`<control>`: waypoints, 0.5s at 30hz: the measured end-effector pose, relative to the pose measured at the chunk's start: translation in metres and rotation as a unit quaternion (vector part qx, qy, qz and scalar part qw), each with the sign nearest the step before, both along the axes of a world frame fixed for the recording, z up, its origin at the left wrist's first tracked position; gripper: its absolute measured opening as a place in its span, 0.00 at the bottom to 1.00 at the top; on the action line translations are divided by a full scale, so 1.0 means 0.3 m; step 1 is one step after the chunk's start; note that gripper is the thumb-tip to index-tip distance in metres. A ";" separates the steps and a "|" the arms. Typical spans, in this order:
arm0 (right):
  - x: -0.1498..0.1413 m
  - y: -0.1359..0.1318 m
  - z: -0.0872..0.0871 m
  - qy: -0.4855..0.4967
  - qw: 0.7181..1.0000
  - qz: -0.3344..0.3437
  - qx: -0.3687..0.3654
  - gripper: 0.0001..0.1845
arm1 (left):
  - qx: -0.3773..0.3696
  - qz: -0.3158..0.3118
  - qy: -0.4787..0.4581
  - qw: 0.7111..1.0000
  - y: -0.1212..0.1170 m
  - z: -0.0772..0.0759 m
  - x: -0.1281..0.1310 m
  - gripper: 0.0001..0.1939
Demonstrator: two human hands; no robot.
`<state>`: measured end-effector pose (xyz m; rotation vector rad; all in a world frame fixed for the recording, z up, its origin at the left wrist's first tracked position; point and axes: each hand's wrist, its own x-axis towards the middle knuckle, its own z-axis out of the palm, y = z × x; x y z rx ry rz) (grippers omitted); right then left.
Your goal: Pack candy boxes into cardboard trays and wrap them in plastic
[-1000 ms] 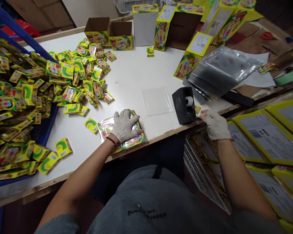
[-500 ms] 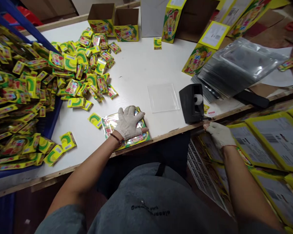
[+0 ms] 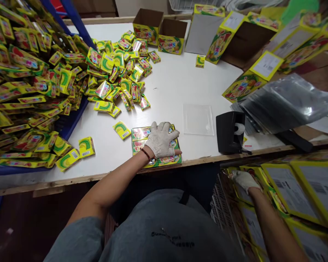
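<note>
My left hand point(image 3: 161, 140), in a pale knitted glove with bare fingertips, lies with fingers spread on a flat pack of small yellow-green boxes point(image 3: 139, 134) in shiny clear film at the table's front edge. My right hand point(image 3: 245, 181), gloved the same way, is beyond the table edge, below the black tape dispenser point(image 3: 226, 133). Its thumb and finger are pinched together, with a small glint of what looks like clear tape point(image 3: 224, 171) at the tips. A clear square plate point(image 3: 198, 119) lies between the pack and the dispenser.
A heap of small boxes point(image 3: 120, 69) spills beside a full blue crate point(image 3: 79, 122) at left. Open display cartons point(image 3: 172, 43) stand at the back. Clear plastic sleeves point(image 3: 287, 103) are stacked at right. Below the edge, packed yellow cartons point(image 3: 287, 189) sit beside a white basket point(image 3: 221, 203).
My right hand has moved down and away from the dispenser's cutting end. My left hand stays on the pack. The whole view has shifted, with the table things now further right.
</note>
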<state>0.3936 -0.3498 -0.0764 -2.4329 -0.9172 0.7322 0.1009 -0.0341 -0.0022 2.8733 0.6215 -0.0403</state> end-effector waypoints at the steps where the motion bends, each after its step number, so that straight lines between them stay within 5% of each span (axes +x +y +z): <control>1: -0.020 -0.003 0.016 0.022 1.000 0.010 -0.012 0.22 | -0.001 -0.002 -0.006 1.000 -0.001 -0.004 -0.001 0.42; 5: -0.059 0.105 0.177 0.115 0.991 0.063 -0.006 0.21 | -0.005 -0.004 -0.021 1.000 0.002 -0.020 -0.004 0.47; 9: -0.128 0.420 0.334 0.228 0.954 0.187 0.050 0.24 | -0.009 -0.020 -0.023 1.000 0.013 -0.038 -0.009 0.51; 12: -0.204 0.646 0.339 0.280 0.921 0.269 0.033 0.22 | -0.008 -0.033 -0.023 0.999 0.024 -0.047 -0.016 0.50; 15: -0.245 0.769 0.270 0.316 0.896 0.311 0.026 0.20 | -0.004 -0.036 -0.022 0.999 0.027 -0.048 -0.020 0.45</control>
